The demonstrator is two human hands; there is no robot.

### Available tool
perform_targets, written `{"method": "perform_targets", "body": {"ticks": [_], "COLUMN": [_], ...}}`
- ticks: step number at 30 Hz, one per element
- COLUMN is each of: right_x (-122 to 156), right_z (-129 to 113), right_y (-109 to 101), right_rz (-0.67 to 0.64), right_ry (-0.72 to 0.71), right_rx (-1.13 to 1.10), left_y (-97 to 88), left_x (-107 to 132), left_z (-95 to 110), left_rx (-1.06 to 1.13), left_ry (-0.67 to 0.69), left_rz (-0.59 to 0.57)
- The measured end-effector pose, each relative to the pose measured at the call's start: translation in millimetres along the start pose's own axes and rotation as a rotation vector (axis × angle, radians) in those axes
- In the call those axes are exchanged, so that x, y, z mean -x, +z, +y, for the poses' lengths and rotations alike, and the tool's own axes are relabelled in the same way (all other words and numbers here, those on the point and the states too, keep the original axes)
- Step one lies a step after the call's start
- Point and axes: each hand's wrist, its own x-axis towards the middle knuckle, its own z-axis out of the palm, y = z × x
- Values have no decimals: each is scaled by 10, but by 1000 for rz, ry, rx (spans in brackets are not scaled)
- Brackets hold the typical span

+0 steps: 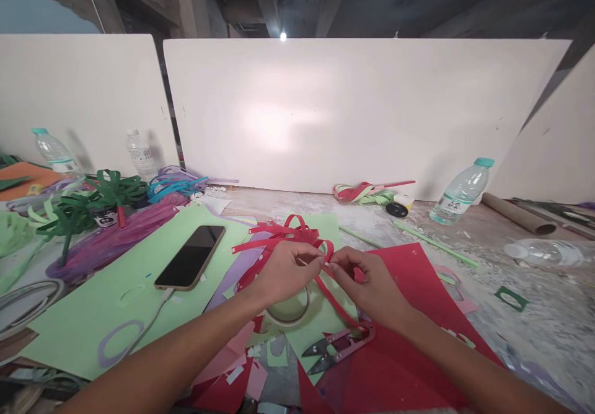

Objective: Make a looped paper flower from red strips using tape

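Between my two hands a red paper strip (pixel 341 307) is pinched, one end bent up into a loop and the rest trailing down toward the thread snips. My left hand (pixel 290 268) is closed, thumb against fingertips at the loop. Close beside it, my right hand (pixel 367 281) is closed too, its fingertips on the same strip. More red paper strips (pixel 288 231) lie looped in a bunch behind my left hand. A roll of tape (pixel 290 322) sits under my left wrist. Thread snips (pixel 339 346) lie just below my right hand.
Green paper (pixel 116 333) with a black phone (pixel 190 258) covers the left side; red paper (pixel 418 364) lies at right. Green paper flowers (pixel 116 191) stand at far left. A water bottle (pixel 460 191) and a cardboard tube (pixel 518 212) are at right. A white board (pixel 367 110) stands behind.
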Motion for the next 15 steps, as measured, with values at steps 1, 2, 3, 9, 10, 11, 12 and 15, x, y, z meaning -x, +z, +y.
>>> {"method": "perform_targets", "body": {"ticks": [1,2,3,9,10,11,12,15], "right_x": [1,2,2,0,0,1,2,5], "right_z": [0,0,0,1,0,-1,-3,-5], "right_y": [2,3,5,13,14,15,16,18], "right_rz": [2,5,7,8,8,9,10,19], "right_ry": [4,9,15,48,50,52,55,63], "right_rx": [-6,-12,-19,-39,-41,-41,-41,-35], "left_y": [0,1,1,-3,-4,-5,-6,-6], "left_x": [-1,-2,-2,0,1,2,3,4], "left_z": [0,1,1,-2,-4,-6,-8,-14], "left_rx": [-2,-4,-3,1,2,4,6,9], "left_ry": [0,0,1,11,11,11,12,19], "left_rz": [1,2,3,1,0,0,0,-1]}}
